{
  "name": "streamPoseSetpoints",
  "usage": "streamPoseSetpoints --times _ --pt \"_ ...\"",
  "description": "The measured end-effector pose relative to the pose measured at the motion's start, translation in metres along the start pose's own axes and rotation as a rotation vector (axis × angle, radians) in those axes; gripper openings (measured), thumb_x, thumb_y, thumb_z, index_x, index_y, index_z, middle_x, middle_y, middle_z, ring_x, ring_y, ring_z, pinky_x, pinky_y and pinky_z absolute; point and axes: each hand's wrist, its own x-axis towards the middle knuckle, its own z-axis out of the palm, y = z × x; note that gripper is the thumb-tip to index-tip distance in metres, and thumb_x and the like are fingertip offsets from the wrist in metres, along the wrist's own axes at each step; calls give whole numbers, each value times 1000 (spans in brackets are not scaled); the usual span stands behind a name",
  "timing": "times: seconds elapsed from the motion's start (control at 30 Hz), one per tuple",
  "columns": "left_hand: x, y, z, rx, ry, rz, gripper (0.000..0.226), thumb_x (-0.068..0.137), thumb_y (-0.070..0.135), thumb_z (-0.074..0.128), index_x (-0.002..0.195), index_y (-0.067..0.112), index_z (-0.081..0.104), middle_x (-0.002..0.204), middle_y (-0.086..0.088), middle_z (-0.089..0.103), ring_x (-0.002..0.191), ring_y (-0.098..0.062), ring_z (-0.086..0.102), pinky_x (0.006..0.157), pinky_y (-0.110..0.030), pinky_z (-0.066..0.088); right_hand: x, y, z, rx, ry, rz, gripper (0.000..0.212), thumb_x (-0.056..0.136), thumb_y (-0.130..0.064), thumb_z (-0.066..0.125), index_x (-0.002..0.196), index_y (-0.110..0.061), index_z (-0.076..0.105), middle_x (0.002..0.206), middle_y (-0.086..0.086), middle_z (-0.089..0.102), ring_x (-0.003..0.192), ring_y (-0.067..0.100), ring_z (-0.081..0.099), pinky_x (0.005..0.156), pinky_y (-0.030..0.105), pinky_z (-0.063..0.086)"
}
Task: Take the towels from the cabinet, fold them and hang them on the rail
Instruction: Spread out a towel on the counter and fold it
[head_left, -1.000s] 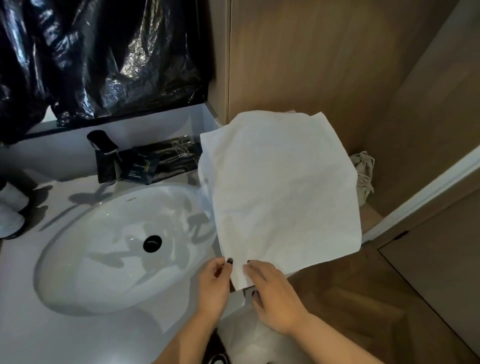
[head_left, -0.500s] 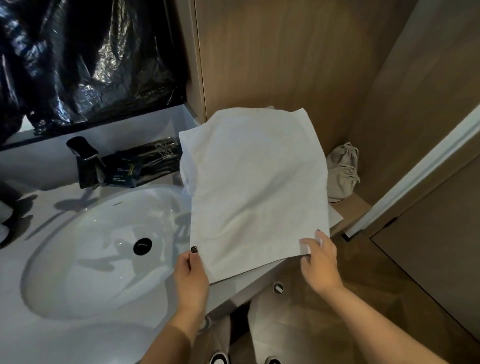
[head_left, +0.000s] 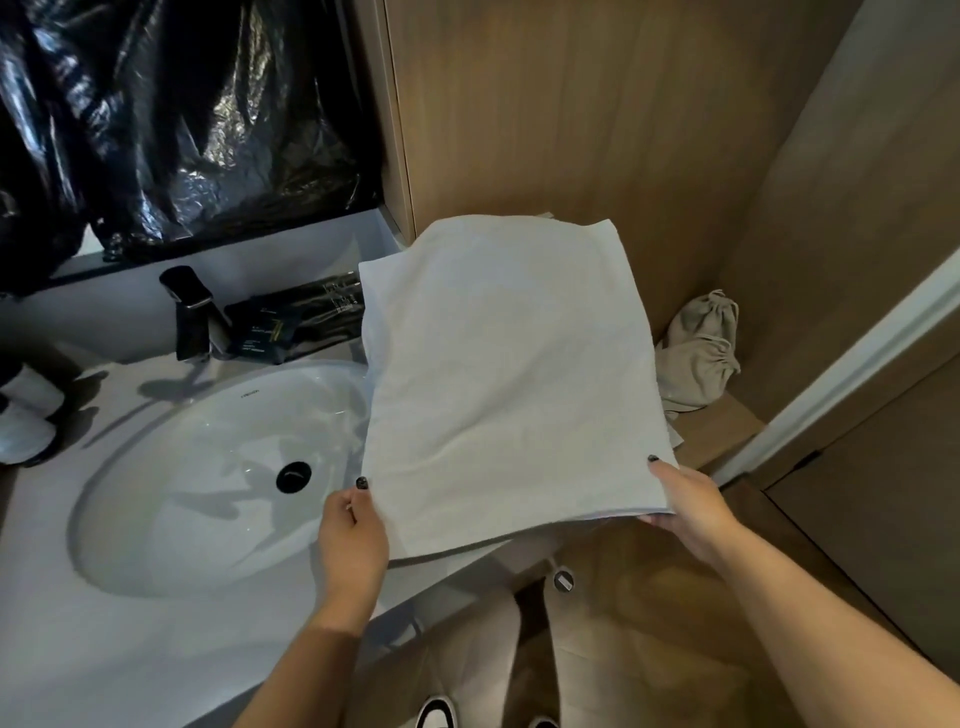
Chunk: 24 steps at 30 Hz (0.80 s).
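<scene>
Small bathroom w/ wood-panel walls (head_left: 571, 130), a white countertop (head_left: 78, 649) and oval sink (head_left: 208, 467) filling the 9 o'clock side. Black faucet (head_left: 189, 312) sits at approx 10 o'clock, dark sachets (head_left: 296, 325) just beside it, crinkled black plastic (head_left: 182, 114) hung over what is prob. the mirror at 11. A beige drawstring bag (head_left: 698, 353) slumps in the corner at 3 o'clock.

We have the white towel (head_left: 509, 374) at centre frame, spread flat, its far part on the counter edge and the near edge overhanging toward us. Our left hand (head_left: 350, 535) pinches the near-left corner, thumb on top; our right hand (head_left: 685, 499) grips the near-right corner the same way. The near edge shows layers, so it looks folded at least once already.

Progress, as we judge it: one towel is out of the cabinet and mid-fold. Still to do: finish folding, hang it. No rail or cabinet interior is in view, so we can't say whether other towels are done or how many remain.

Writing: a tiny maker's mark on the sink rim near 10 o'clock and pale print on the sachets, both too small to read.
</scene>
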Motion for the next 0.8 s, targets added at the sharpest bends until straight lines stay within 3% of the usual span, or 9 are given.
streamPoseSetpoints --times 0.13,0.2,0.27,0.33,0.43,0.5,0.57,0.67,0.8 --pt "-4 1 3 184 53 -2 15 103 27 41 100 15 49 84 -5 55 84 -31 54 81 -41 46 -16 -3 -20 -64 8 -89 30 99 -20 56 117 4 57 105 21 67 82 22 63 51 26 47" --pt "-11 2 3 198 65 -23 16 102 30 44 107 16 49 87 -5 56 86 -32 55 82 -41 47 -25 -4 -31 -142 54 -161 36 96 -21 61 111 11 53 82 23 65 60 20 59 44 27 40" --pt "-16 2 3 196 63 -33 17 101 33 46 109 18 49 92 -5 58 92 -35 60 87 -44 49 -33 -8 -38 -262 59 -230 40 95 -28 63 107 9 52 61 16 60 43 19 50 45 29 37" --pt "-21 8 1 180 48 -56 19 99 37 50 108 20 49 97 -4 59 94 -33 59 88 -44 49 -41 -14 -44 -333 61 -292 37 93 -32 65 108 0 53 61 13 61 38 18 45 44 30 37" --pt "-32 27 -6 111 -10 -5 24 95 37 60 108 19 52 101 -2 61 86 -22 58 80 -39 48 -55 -33 -49 -364 35 -414 34 93 -32 66 121 -25 48 79 8 69 39 20 49 37 27 40" --pt "-43 46 -14 -24 -103 56 14 97 26 60 109 18 61 99 5 64 88 -16 61 83 -39 51 -61 -47 -52 -391 -35 -511 38 95 -27 63 127 -39 47 99 -10 67 40 23 51 38 26 42" --pt "-52 65 -24 -183 -214 43 16 98 16 59 107 16 72 102 7 71 100 -18 65 93 -41 52 -68 -64 -52 -352 -117 -556 24 98 -21 59 120 -30 62 108 -12 66 38 20 50 38 25 43" --pt "-60 93 -37 -393 -365 26 23 93 8 61 113 11 72 112 -2 74 104 -21 67 90 -36 55 -74 -96 -48 -178 -216 -516 21 98 -21 57 111 -12 71 78 5 72 49 17 59 45 22 46" --pt "-62 132 -60 -471 -596 236 57 71 7 78 125 18 64 116 -1 72 98 -12 67 80 -19 55 -75 -150 -42 14 -326 -556 34 75 -37 81 103 -20 74 107 9 72 97 24 70 75 31 55"
